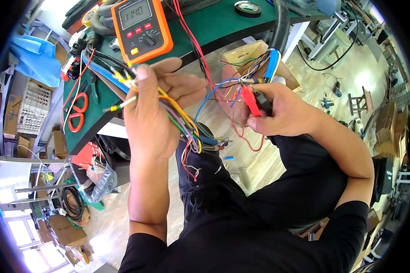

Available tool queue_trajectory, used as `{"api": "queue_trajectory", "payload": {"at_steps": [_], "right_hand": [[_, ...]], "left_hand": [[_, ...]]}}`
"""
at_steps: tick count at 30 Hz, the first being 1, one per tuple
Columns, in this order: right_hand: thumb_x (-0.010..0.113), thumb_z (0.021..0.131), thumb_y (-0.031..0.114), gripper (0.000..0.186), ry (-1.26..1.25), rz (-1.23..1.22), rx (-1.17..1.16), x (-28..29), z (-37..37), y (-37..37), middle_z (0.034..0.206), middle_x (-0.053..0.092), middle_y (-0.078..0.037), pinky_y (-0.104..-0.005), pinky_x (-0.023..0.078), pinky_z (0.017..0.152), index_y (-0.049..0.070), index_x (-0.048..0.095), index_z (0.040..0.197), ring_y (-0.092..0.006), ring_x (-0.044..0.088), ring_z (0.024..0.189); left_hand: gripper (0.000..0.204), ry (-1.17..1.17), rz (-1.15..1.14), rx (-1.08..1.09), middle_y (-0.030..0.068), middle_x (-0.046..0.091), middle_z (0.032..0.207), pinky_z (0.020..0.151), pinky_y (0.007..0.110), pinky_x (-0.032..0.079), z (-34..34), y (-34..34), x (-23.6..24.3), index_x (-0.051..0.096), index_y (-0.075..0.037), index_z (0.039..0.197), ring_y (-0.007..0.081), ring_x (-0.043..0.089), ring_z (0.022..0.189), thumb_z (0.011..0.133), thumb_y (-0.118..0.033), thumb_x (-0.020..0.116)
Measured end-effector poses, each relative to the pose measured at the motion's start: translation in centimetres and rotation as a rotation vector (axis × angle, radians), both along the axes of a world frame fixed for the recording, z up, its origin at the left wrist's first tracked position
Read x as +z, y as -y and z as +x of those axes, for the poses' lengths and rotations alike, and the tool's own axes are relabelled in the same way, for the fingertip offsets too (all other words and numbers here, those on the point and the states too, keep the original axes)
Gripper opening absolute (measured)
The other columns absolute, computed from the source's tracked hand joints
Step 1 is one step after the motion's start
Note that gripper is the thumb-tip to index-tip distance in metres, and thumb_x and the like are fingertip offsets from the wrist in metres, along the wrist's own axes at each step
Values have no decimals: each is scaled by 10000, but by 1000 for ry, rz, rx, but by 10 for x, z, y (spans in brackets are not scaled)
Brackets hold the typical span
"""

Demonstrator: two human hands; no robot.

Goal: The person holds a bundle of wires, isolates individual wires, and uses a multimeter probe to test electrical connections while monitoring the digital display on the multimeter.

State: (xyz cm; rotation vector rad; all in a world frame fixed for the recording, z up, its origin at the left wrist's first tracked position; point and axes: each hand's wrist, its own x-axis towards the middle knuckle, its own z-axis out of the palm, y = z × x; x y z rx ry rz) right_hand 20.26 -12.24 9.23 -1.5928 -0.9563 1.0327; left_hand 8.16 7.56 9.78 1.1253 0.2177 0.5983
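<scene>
My left hand [152,107] has its fingers stretched out, slightly blurred. A bundle of thin coloured wires [178,109] passes behind its thumb and is held against the palm. Their yellow-tipped ends [128,81] stick out left of the thumb. My right hand [282,109] pinches a red alligator clip [250,101] and a black alligator clip [263,103] side by side. The clips' jaws meet the loose wires fanning out of a blue-ended thick cable [272,63]; which wires they grip is too small to tell. An orange digital meter [142,29] stands beyond my left hand.
The green table [205,38] carries red-handled scissors [79,109] and a roll of black tape [248,8]. Red and black leads [193,38] run down from its far side. A wooden box [245,53] stands beyond my right hand. Hanging wire ends [191,170] lie over my knee.
</scene>
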Motion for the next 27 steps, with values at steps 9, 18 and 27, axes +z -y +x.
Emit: {"api": "queue_trajectory", "payload": {"at_steps": [9,18,27], "right_hand": [[747,785,154,300,54,168,-246,-3,-31,-35,734,560,0,-264,442,602,12,559,972,-67,492,666],[735,740,151,312,264,212,-504,-13,-33,-43,687,556,-54,-295,452,592,10,556,953,-119,510,617],[698,729,116,201,339,50,-420,1,-25,-36,603,561,-77,-306,449,558,4,579,846,-125,512,560]], "left_hand": [[465,120,-226,-18,186,638,898,875,440,540,49,23,20,515,61,1034,326,661,909,1036,-377,360],[460,147,-78,-8,211,637,934,893,440,529,48,21,23,511,79,1056,338,652,956,1035,-358,370],[471,76,189,-69,198,680,917,868,366,520,43,20,17,564,91,1036,269,665,940,1026,-357,418]]}}
